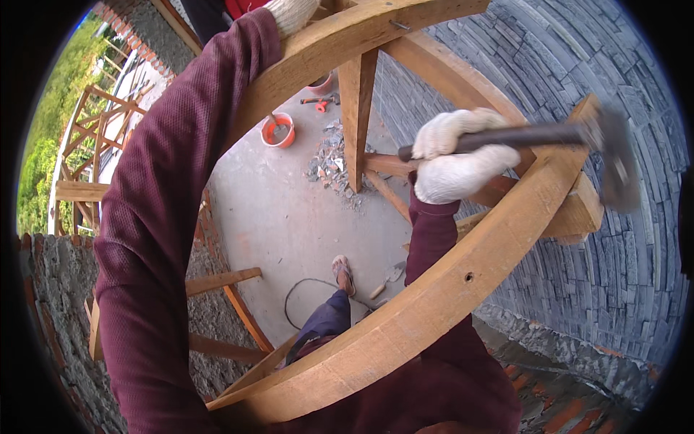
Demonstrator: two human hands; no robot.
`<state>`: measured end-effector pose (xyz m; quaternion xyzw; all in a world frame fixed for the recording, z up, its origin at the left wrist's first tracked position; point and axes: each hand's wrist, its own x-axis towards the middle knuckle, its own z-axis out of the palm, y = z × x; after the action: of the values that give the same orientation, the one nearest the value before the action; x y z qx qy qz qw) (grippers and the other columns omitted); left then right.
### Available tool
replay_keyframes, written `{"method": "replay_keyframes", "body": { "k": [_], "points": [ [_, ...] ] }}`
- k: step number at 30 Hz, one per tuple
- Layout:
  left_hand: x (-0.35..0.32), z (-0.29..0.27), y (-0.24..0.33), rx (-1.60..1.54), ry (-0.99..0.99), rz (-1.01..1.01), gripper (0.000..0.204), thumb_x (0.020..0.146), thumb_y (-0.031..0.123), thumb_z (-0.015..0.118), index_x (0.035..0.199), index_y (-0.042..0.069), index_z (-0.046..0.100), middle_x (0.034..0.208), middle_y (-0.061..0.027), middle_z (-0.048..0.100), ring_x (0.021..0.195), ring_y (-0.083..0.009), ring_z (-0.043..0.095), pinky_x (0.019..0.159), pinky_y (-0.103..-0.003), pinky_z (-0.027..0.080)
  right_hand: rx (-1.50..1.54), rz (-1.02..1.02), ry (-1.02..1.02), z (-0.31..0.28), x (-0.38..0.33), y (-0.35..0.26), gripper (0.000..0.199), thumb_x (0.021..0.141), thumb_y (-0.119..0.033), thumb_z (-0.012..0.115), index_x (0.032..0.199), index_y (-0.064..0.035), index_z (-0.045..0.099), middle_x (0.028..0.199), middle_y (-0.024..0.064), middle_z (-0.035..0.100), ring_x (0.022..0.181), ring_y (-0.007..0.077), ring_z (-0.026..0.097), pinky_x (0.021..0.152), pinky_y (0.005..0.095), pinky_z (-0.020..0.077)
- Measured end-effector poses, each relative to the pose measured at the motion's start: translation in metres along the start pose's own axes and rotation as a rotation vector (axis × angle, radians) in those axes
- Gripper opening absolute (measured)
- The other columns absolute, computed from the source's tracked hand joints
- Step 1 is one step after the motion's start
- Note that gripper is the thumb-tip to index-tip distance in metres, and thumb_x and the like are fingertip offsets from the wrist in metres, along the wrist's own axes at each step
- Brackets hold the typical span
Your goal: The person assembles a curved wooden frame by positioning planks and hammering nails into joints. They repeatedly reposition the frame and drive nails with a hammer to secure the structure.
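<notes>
Your right hand (459,163) in a white knitted glove has its grip pressed tight around the dark handle of a hammer (538,141), and the blurred dark head of this hammer is at the far right of the frame, just beside the end of the short wooden cross block (582,206). Your left hand (293,13), also in a white knitted glove, is at the top edge of the frame on the upper curved wooden beam (347,50); its fingers are cut off by the edge, so I cannot tell how its grip stands. The lower curved wooden beam (426,304) runs from the lower left to the right side. To strike well, I think you should keep the hammer face flat to the wood, hold the handle near its end as you do now, and keep the left hand well apart from the place of the blow. You stand high, so keep your body steady against the beam. Far below, on the concrete floor (282,217), an orange round bucket (278,130) stands in the upper middle with grey material and a tool handle in it; a second orange container near it is mostly hidden behind the beam.
</notes>
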<state>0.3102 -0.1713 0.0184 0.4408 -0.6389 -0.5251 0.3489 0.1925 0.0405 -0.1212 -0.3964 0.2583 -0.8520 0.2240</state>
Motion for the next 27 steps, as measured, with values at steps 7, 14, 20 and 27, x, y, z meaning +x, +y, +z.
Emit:
{"method": "replay_keyframes", "body": {
  "k": [7,14,20,27],
  "points": [
    [0.045,0.000,-0.015,-0.086,-0.039,0.032,0.105,0.088,0.087,0.022,0.094,-0.005,0.073,0.092,-0.0178,0.074,0.083,-0.0267,0.069,0.080,-0.038,0.055,-0.840,-0.099,-0.113,-0.049,-0.032,0.064,0.024,0.100,-0.020,0.052,0.086,-0.0007,0.055,0.068,0.0116,0.054,0.061,0.0246,0.059,0.052,0.0359,0.0468],
    [0.029,-0.001,-0.005,-0.077,-0.036,-0.008,0.108,0.086,0.089,0.021,0.098,-0.006,0.072,0.096,-0.0189,0.073,0.084,-0.0273,0.069,0.080,-0.038,0.054,-0.737,0.030,-0.046,-0.017,-0.006,0.032,0.024,0.101,-0.020,0.050,0.085,-0.0017,0.053,0.070,0.0067,0.055,0.055,0.0190,0.056,0.049,0.0328,0.0443],
    [0.017,-0.003,-0.002,-0.044,-0.015,0.013,0.110,0.085,0.090,0.019,0.101,-0.006,0.071,0.099,-0.0199,0.073,0.085,-0.0278,0.069,0.080,-0.038,0.054,-0.203,-0.233,0.128,-0.016,-0.001,0.012,0.060,0.100,-0.063,0.033,0.094,-0.0062,0.051,0.059,0.0025,0.050,0.043,0.0136,0.049,0.039,0.0267,0.0416],
    [0.028,-0.001,-0.001,-0.043,-0.010,0.000,0.113,0.083,0.092,0.018,0.103,-0.007,0.070,0.101,-0.0207,0.072,0.087,-0.0284,0.069,0.081,-0.038,0.054,-0.805,0.066,-0.036,-0.035,-0.040,0.043,0.019,0.099,-0.017,0.052,0.091,-0.0005,0.055,0.072,0.0141,0.058,0.059,0.0292,0.058,0.057,0.0414,0.0463]
  ]
}}
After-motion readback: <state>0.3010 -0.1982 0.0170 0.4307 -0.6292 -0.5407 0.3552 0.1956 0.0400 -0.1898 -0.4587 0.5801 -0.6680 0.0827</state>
